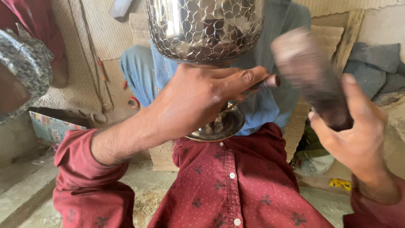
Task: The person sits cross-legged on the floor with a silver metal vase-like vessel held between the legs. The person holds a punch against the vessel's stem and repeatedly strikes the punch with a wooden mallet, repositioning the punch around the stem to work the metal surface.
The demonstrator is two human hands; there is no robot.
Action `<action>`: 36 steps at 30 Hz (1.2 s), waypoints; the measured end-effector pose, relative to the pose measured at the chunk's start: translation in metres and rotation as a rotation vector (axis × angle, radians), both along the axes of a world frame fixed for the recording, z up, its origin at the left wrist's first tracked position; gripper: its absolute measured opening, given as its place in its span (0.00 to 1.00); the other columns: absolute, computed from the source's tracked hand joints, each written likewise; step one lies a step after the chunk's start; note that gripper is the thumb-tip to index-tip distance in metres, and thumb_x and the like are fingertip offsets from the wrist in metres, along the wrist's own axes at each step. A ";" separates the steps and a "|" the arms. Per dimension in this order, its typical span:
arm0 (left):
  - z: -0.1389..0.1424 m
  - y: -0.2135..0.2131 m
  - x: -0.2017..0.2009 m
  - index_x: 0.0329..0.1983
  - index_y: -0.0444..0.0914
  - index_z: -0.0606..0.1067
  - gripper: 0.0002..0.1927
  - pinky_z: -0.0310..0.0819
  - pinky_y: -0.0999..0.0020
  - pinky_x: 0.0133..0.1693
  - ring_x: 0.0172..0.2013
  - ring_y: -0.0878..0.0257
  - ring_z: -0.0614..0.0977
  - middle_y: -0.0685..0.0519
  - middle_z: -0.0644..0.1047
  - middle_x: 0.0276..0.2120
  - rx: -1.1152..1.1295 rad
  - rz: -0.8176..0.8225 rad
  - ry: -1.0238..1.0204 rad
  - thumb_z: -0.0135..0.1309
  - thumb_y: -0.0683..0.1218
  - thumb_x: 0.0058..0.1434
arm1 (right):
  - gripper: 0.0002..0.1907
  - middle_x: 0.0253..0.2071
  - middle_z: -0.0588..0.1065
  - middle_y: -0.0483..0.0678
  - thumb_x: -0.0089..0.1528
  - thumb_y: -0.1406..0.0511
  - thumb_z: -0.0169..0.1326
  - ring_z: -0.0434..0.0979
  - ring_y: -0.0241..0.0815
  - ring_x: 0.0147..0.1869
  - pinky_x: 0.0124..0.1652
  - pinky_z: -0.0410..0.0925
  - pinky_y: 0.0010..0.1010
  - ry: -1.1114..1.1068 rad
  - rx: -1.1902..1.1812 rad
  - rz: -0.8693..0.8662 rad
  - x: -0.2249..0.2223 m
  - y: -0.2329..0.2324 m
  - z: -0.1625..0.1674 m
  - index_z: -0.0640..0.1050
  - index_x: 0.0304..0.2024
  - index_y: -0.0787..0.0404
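Hands at work over a hammered metal vessel, seen from the head camera: the shiny, goblet-shaped piece, its bowl covered in rounded facets, lies tilted across the person's lap, its round foot resting against the dark red star-patterned shirt and its bowl reaching toward the top edge of the view. The left hand is closed around the stem between bowl and foot, thumb stretched forward, and pinches a thin dark rod-like tool whose blunt end pokes out past the thumb. The right hand is wrapped firmly around the handle of a wooden mallet, raised just right of the vessel and blurred, its head near the bowl's side but apart from it. Blue denim-clad knees of a person sitting opposite show behind the vessel. Woven matting covers the ground at left, where a second patterned metal piece juts in from the edge.
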State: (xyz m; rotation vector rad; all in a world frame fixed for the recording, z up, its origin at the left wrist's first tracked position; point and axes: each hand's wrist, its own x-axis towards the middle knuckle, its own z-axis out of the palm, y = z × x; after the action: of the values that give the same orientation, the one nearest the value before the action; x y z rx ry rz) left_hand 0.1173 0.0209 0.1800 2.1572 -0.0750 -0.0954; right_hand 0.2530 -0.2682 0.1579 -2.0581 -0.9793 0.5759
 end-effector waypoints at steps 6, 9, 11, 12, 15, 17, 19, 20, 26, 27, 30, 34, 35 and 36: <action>0.000 0.002 0.008 0.68 0.41 0.72 0.36 0.82 0.64 0.35 0.37 0.58 0.87 0.54 0.82 0.50 0.082 -0.103 0.027 0.56 0.32 0.53 | 0.34 0.36 0.75 0.50 0.61 0.80 0.62 0.78 0.37 0.37 0.42 0.72 0.28 0.151 -0.142 -0.210 -0.039 -0.026 -0.012 0.63 0.66 0.66; 0.001 0.004 0.013 0.67 0.39 0.72 0.36 0.82 0.62 0.35 0.39 0.55 0.87 0.55 0.83 0.56 0.057 -0.130 -0.021 0.55 0.30 0.51 | 0.38 0.37 0.75 0.47 0.62 0.78 0.62 0.76 0.33 0.39 0.44 0.72 0.25 0.335 -0.021 -0.340 -0.056 -0.040 -0.023 0.58 0.70 0.69; 0.003 0.004 0.015 0.67 0.39 0.72 0.36 0.82 0.60 0.35 0.39 0.54 0.87 0.52 0.83 0.49 0.070 -0.153 0.004 0.55 0.32 0.51 | 0.36 0.39 0.75 0.48 0.65 0.77 0.63 0.76 0.34 0.40 0.45 0.72 0.25 0.338 -0.032 -0.343 -0.064 -0.045 -0.031 0.58 0.69 0.69; 0.003 0.006 0.018 0.67 0.39 0.72 0.36 0.81 0.59 0.35 0.39 0.54 0.87 0.50 0.83 0.45 0.079 -0.170 0.007 0.56 0.32 0.51 | 0.37 0.39 0.76 0.48 0.64 0.77 0.63 0.76 0.34 0.40 0.45 0.72 0.25 0.333 -0.057 -0.328 -0.067 -0.045 -0.034 0.57 0.69 0.69; 0.005 0.009 0.024 0.65 0.35 0.72 0.33 0.80 0.57 0.32 0.37 0.49 0.86 0.48 0.83 0.44 0.119 -0.182 0.030 0.56 0.34 0.52 | 0.45 0.36 0.75 0.47 0.58 0.76 0.63 0.75 0.35 0.38 0.44 0.71 0.26 0.358 -0.144 -0.283 -0.078 -0.045 -0.038 0.58 0.75 0.69; 0.006 0.009 0.027 0.66 0.35 0.72 0.33 0.80 0.57 0.33 0.35 0.50 0.86 0.46 0.83 0.43 0.164 -0.249 -0.027 0.55 0.34 0.54 | 0.43 0.37 0.73 0.46 0.63 0.74 0.63 0.73 0.33 0.40 0.45 0.70 0.23 0.456 -0.056 -0.373 -0.088 -0.044 -0.041 0.57 0.76 0.70; 0.005 0.010 0.034 0.65 0.37 0.73 0.31 0.81 0.57 0.34 0.34 0.50 0.86 0.46 0.83 0.43 0.190 -0.327 -0.072 0.55 0.35 0.56 | 0.43 0.37 0.73 0.46 0.63 0.74 0.64 0.73 0.33 0.39 0.45 0.70 0.23 0.386 -0.044 -0.404 -0.099 -0.045 -0.046 0.57 0.76 0.70; 0.004 0.011 0.038 0.64 0.38 0.74 0.29 0.81 0.57 0.34 0.34 0.50 0.86 0.47 0.84 0.42 0.186 -0.366 -0.079 0.55 0.36 0.57 | 0.43 0.36 0.73 0.46 0.63 0.74 0.64 0.73 0.33 0.39 0.45 0.69 0.23 0.353 -0.041 -0.419 -0.104 -0.047 -0.049 0.57 0.76 0.69; 0.003 0.013 0.049 0.62 0.43 0.77 0.28 0.82 0.60 0.36 0.37 0.53 0.88 0.47 0.85 0.40 0.036 -0.498 -0.028 0.53 0.33 0.58 | 0.49 0.42 0.74 0.50 0.69 0.77 0.63 0.75 0.37 0.45 0.50 0.70 0.25 0.293 0.096 -0.558 -0.134 -0.073 -0.071 0.44 0.79 0.66; 0.004 0.014 0.050 0.62 0.43 0.77 0.28 0.82 0.60 0.36 0.37 0.53 0.88 0.48 0.85 0.39 0.003 -0.513 -0.016 0.53 0.32 0.58 | 0.51 0.48 0.71 0.52 0.69 0.78 0.63 0.75 0.37 0.44 0.49 0.70 0.26 0.261 0.146 -0.586 -0.137 -0.078 -0.075 0.41 0.79 0.65; 0.007 0.014 0.051 0.62 0.43 0.76 0.29 0.82 0.61 0.36 0.37 0.54 0.88 0.48 0.85 0.38 0.011 -0.523 -0.015 0.54 0.34 0.56 | 0.54 0.56 0.68 0.54 0.68 0.79 0.62 0.73 0.39 0.44 0.45 0.69 0.29 0.167 0.278 -0.641 -0.143 -0.084 -0.085 0.36 0.78 0.60; 0.009 0.014 0.054 0.61 0.43 0.77 0.27 0.82 0.61 0.33 0.35 0.54 0.88 0.49 0.85 0.36 0.045 -0.546 0.002 0.53 0.34 0.57 | 0.53 0.55 0.68 0.59 0.68 0.81 0.61 0.73 0.42 0.45 0.46 0.70 0.33 0.020 0.276 -0.576 -0.141 -0.086 -0.094 0.38 0.78 0.57; 0.009 0.014 0.053 0.59 0.43 0.78 0.24 0.82 0.61 0.32 0.34 0.54 0.87 0.50 0.85 0.35 0.053 -0.567 0.024 0.54 0.36 0.59 | 0.54 0.53 0.68 0.59 0.66 0.80 0.62 0.73 0.44 0.45 0.45 0.71 0.35 -0.076 0.176 -0.516 -0.140 -0.087 -0.094 0.40 0.78 0.52; 0.009 0.015 0.054 0.58 0.42 0.78 0.21 0.81 0.60 0.31 0.32 0.53 0.87 0.51 0.85 0.33 0.061 -0.587 0.047 0.54 0.38 0.61 | 0.55 0.52 0.67 0.60 0.63 0.79 0.64 0.73 0.47 0.44 0.44 0.71 0.37 -0.176 0.083 -0.456 -0.139 -0.086 -0.096 0.42 0.77 0.48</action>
State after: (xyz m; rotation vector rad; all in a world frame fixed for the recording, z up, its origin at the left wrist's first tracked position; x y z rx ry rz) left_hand 0.1710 0.0362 0.1885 2.1289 -0.6843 -0.4896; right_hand 0.1142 -0.3539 0.0618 -2.1863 -0.5835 0.1148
